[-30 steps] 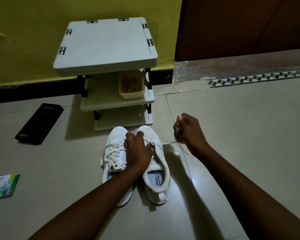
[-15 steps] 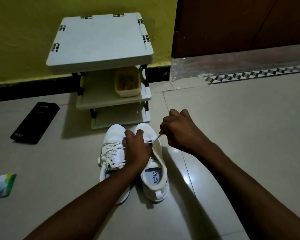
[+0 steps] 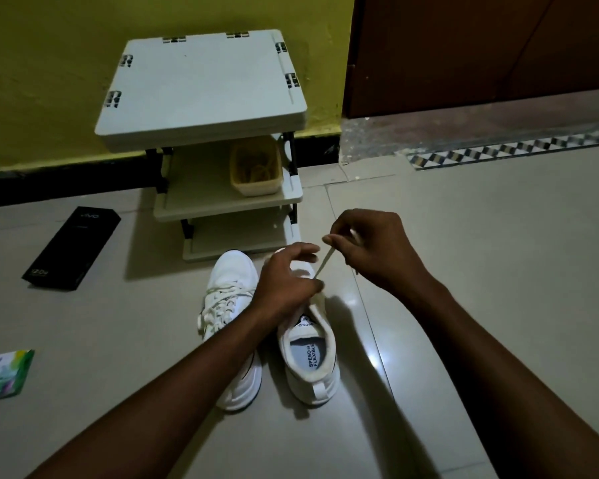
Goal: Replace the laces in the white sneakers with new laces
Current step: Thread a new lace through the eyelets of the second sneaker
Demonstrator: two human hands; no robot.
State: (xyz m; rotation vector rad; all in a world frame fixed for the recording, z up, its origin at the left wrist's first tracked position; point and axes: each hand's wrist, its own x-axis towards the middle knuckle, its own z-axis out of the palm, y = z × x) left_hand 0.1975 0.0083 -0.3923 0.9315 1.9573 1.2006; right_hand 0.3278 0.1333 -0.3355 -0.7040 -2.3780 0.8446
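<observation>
A green-and-white packet lies flat on the tiled floor at the far left. Beyond it, a long black box lies at a slant. A pale shelf rack with 3 levels stands against the yellow wall, and a small yellowish tub sits on the right end of its middle shelf.

Just in front of the rack, 2 white sneakers stand side by side, touching, toes toward the rack. The left sneaker is laced, with cream laces crossing its front. The left hand arches over the front of the right sneaker, fingers curved and thumb tip at the lower end of a lace. I cannot tell whether its grip closes on the lace, on the shoe, or on nothing. The right sneaker's opening shows an insole printed "SPEED FLEXIBLE".

The lace rises taut from the right sneaker's front, up and to the right, to the right hand. That hand's grip is clenched on the lace's upper end, pinched between thumb and forefinger, held above the floor just right of the shoe.

Farther right, a brown door stands behind a checkered strip in the floor.
</observation>
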